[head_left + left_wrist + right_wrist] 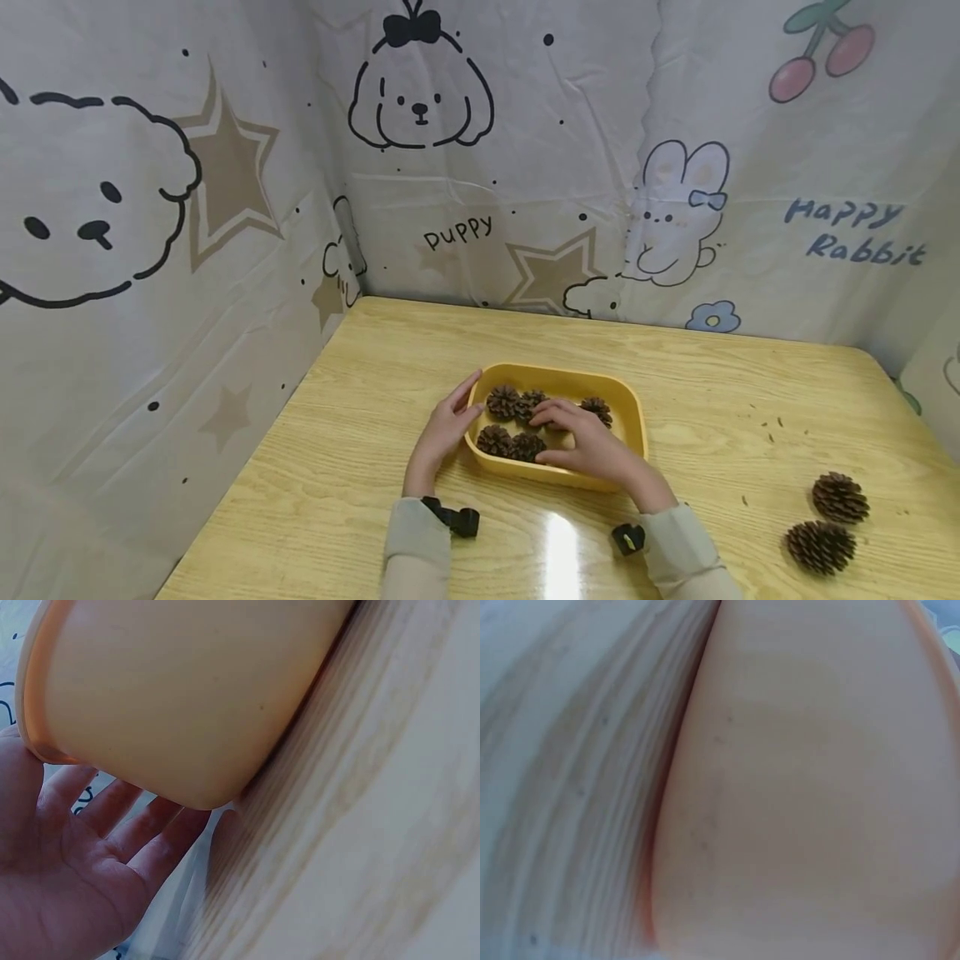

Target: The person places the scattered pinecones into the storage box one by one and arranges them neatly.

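A yellow plastic bin (pixel 633 408) stands on the wooden table with several brown pine cones (pixel 494 440) inside. My left hand (pixel 444 429) holds the bin's left end, thumb at the rim and fingers along the outside; in the left wrist view the fingers (pixel 161 832) pass behind the wall. My right hand (pixel 588 437) reaches over the near rim into the bin, thumb and fingers spread apart among the cones. Its fingertips are right at two of them, and the palm partly hides others. In the right wrist view only the bin's outer wall (pixel 802 780) and the tabletop show.
Two more pine cones (pixel 840 497) lie on the table (pixel 712 517) at the right, with small dark scales scattered nearby. A printed cloth (pixel 465 183) hangs along the table's back and left edges.
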Demonstrator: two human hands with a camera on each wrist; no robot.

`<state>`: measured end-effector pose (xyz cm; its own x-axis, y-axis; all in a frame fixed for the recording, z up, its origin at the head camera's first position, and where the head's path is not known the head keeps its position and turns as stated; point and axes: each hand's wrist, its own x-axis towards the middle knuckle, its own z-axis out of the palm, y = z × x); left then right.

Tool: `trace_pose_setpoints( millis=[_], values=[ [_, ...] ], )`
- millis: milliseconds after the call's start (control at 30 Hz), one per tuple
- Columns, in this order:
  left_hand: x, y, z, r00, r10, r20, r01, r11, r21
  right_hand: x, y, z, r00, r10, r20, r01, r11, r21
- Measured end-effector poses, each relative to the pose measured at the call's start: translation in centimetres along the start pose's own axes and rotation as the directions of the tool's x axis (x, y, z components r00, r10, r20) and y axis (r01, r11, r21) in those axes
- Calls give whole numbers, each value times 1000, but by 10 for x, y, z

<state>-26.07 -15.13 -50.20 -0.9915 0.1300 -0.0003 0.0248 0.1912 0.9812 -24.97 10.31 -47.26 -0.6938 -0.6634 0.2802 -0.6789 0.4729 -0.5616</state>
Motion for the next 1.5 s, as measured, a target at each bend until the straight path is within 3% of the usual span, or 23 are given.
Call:
trace_pose_setpoints(
  millis=[167, 400, 633, 767, 1000, 1500],
  values=[
    [-3, -2, -6, 1000, -4, -3, 5, 1000, 15, -2, 1, -1, 998, -26, -54, 26, 1000, -1],
    [-12, -6, -24, 997, -41, -63, 42, 999, 14, 0, 2, -3, 984, -90, -156, 89, 996, -11],
    [-12, -4, -26, 998, -50, -50, 51, 999, 10, -27, 7, -21, 960, 20, -279, -27, 999, -19],
    [-11, -3, -22, 998, -38, -46, 39, 999, 15, -50, 15, -32, 933, 63, -353, -86, 995, -50],
    [-8, -1, -15, 999, -26, -23, 27, 1000, 3, -88, 23, -51, 874, 59, -483, -110, 991, -79],
    [0, -1, 1, 1000, -3, 20, 3, 1000, 1, -163, 19, -78, 758, 157, -633, -290, 951, -110]
  ],
)
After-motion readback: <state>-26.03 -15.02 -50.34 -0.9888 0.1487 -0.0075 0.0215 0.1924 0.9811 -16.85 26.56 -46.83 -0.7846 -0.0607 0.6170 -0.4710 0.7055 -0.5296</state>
